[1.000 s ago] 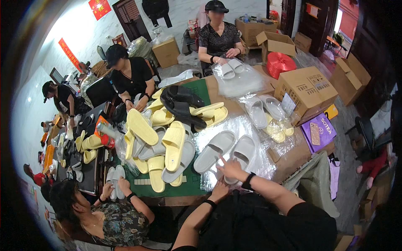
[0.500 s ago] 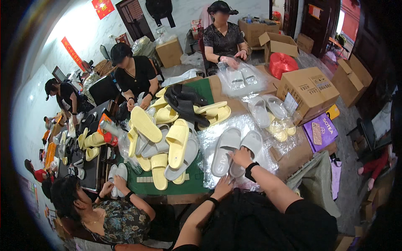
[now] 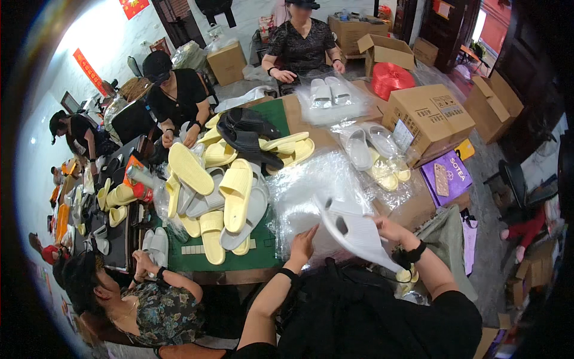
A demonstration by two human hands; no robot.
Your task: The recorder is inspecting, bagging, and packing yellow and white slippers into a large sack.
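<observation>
Light grey slippers (image 3: 353,230), seemingly a pair held together and tilted up off the table, are in my right hand (image 3: 390,230), which grips them at their right side. My left hand (image 3: 303,244) is to their left with fingers stretched out, holding nothing. It hovers at or over the near edge of a stack of clear plastic bags (image 3: 314,185); I cannot tell whether it touches them. Left of the bags lies a heap of yellow slippers (image 3: 236,191), with grey slippers (image 3: 254,206) among them and black slippers (image 3: 248,131) on top at the back.
Bagged slippers (image 3: 373,146) lie beyond the bags, beside a cardboard box (image 3: 430,122) and a red twine roll (image 3: 391,81). A phone (image 3: 441,179) rests on a purple bag (image 3: 457,173). Co-workers sit across and at my left, one with a bagged pair (image 3: 330,93) in front.
The grey slippers that lay flat on the bags are now lifted and tilted in my right hand. My left hand has risen slightly. The person opposite has drawn their hands back from the bagged pair.
</observation>
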